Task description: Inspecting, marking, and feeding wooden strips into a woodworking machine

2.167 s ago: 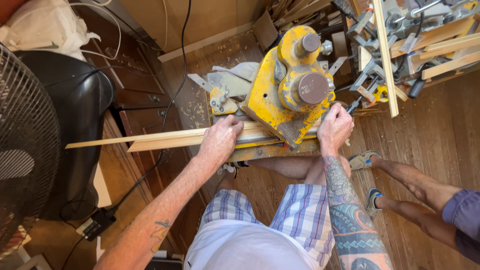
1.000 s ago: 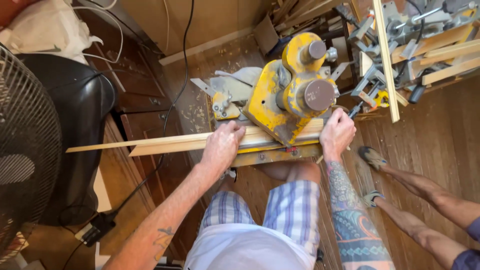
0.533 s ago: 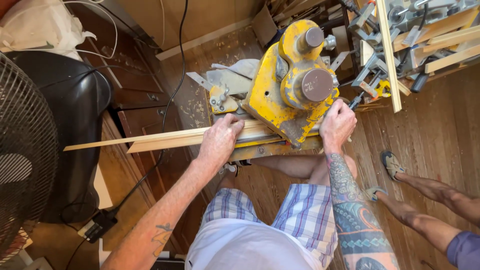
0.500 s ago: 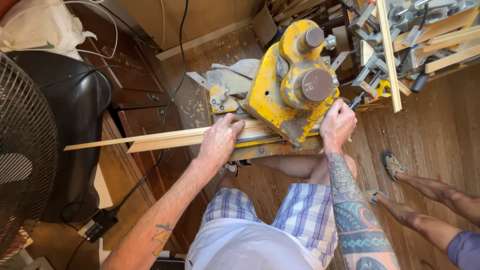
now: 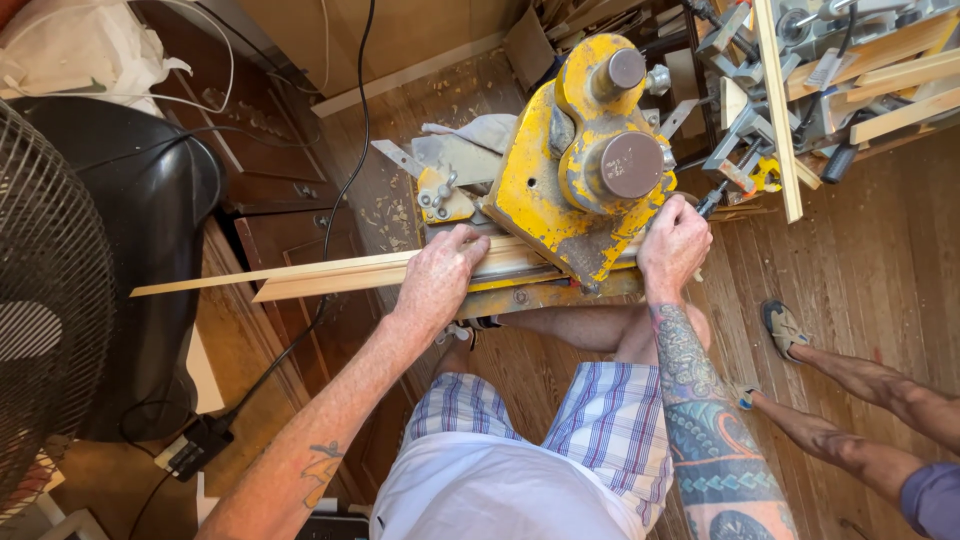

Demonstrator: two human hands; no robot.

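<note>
My left hand [image 5: 438, 278] fingers pressed flat together on wood strips [image 5: 330, 277], my right hand [image 5: 674, 243] curled gripping yellow saw [image 5: 580, 170] base, fan [image 5: 50, 320] far left

The chipped yellow metal mitre saw [image 5: 580, 170] shows grey patches where its paint has worn off, and the long pale wooden moulding strips [image 5: 330, 275] are a light tan against the brown plank floor [image 5: 880, 260]. The plaid shorts [image 5: 610, 420] carry blue, white and red-brown checks below a plain white shirt [image 5: 500, 495]. The rounded black plastic bin [image 5: 150, 220] is glossy, and the fan grille [image 5: 50, 320] is dark wire.
</note>
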